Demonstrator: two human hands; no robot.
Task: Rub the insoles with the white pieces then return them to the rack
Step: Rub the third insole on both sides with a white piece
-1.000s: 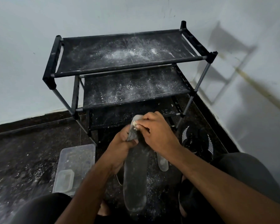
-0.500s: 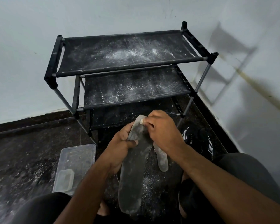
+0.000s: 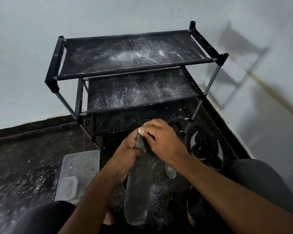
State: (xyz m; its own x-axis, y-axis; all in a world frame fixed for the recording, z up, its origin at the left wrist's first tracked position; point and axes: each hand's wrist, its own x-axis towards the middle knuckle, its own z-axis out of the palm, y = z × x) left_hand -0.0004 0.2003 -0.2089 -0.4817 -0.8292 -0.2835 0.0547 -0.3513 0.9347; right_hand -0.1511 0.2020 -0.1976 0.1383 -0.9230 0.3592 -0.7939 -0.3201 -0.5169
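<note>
A long grey insole [image 3: 139,188] hangs lengthwise in front of me, its heel end toward my lap. My left hand [image 3: 127,151] grips its upper part from the left. My right hand [image 3: 161,141] pinches a small white piece [image 3: 140,131] and presses it against the insole's top end. A second, paler insole [image 3: 170,171] lies on the floor, mostly hidden behind my right wrist. The black three-tier rack [image 3: 134,68], dusted with white powder, stands just beyond my hands with nothing on its visible shelves.
A clear plastic box [image 3: 81,166] with a small tub [image 3: 67,188] inside sits on the floor at the left. A black shoe with white stripes [image 3: 205,147] lies to the right, near the wall. White powder speckles the dark floor. My knees frame the bottom.
My right hand has slid the white piece along the insole's top end, now a little to the left. The insole has swung slightly in my left hand.
</note>
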